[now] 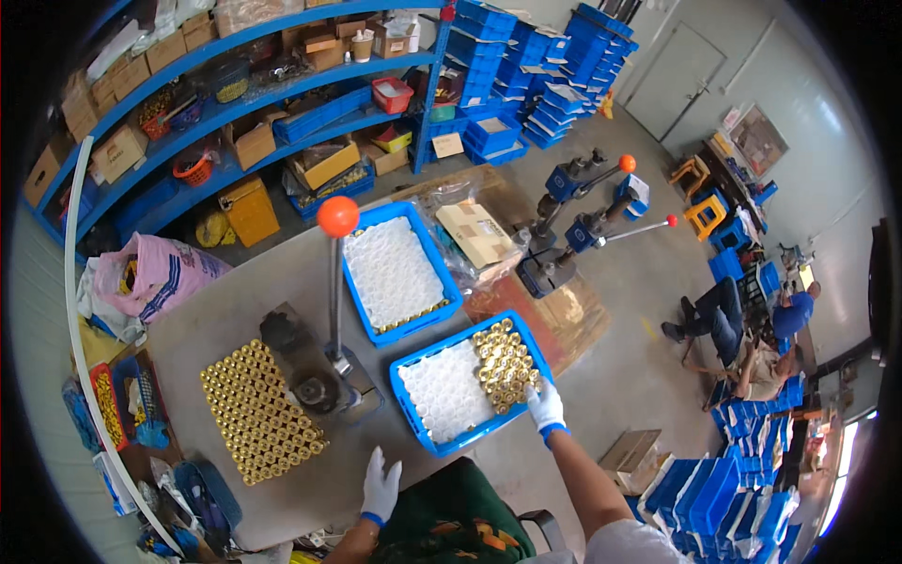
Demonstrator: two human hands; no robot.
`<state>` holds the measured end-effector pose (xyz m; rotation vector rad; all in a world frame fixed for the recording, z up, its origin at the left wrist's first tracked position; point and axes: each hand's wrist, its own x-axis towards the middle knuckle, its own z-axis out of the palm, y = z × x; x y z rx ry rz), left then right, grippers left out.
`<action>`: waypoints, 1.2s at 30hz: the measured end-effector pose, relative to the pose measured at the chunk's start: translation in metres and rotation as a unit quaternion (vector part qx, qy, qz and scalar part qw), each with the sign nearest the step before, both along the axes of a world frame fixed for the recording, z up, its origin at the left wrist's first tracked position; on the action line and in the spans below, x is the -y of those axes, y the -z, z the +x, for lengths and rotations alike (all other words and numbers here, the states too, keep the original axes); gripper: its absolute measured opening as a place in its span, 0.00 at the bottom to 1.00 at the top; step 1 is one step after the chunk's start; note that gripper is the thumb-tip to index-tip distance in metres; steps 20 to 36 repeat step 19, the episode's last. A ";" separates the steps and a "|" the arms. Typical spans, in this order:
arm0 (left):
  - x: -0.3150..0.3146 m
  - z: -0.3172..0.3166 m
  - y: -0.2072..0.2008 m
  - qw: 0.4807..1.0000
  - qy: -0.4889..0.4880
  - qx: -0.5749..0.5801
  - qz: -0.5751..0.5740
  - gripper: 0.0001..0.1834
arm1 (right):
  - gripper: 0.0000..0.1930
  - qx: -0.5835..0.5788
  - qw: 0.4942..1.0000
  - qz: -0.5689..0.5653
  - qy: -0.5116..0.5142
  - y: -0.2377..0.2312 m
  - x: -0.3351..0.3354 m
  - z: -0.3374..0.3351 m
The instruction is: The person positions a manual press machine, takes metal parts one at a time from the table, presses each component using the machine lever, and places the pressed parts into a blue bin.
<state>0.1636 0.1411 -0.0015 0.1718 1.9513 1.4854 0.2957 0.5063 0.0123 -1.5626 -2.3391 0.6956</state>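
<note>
My right hand [546,408], in a white glove, reaches over the near right side of a blue crate [442,449]. Its fingers are bent at the edge of a cluster of round brass fittings [507,365]; whatever is between the fingertips is too small to make out. White round pieces [443,393] fill the left of that crate. My left hand [380,485], also gloved, is held with fingers apart at the table's near edge, holding nothing. A block of brass fittings [254,409] stands in tight rows on the grey table [202,324], left of a hand press [318,387].
The press lever with its orange ball [338,217] rises mid-table. Behind stands a second blue crate [401,331] of white pieces. Further presses [554,258] are beyond the table. Blue shelving [272,89] lines the back; people [752,329] sit at the far right.
</note>
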 end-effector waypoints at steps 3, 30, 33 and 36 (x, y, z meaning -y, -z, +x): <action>-0.034 -0.017 0.092 0.988 0.035 -0.151 -0.024 0.36 | 0.29 0.027 0.997 -0.068 0.017 0.015 -0.042 -0.044; -0.202 0.025 0.045 0.881 -0.365 0.290 -0.075 0.49 | 0.17 -0.056 0.853 -0.504 -0.125 0.094 -0.199 -0.034; -0.202 0.025 0.045 0.881 -0.365 0.290 -0.075 0.49 | 0.17 -0.056 0.853 -0.504 -0.125 0.094 -0.199 -0.034; -0.202 0.025 0.045 0.881 -0.365 0.290 -0.075 0.49 | 0.17 -0.056 0.853 -0.504 -0.125 0.094 -0.199 -0.034</action>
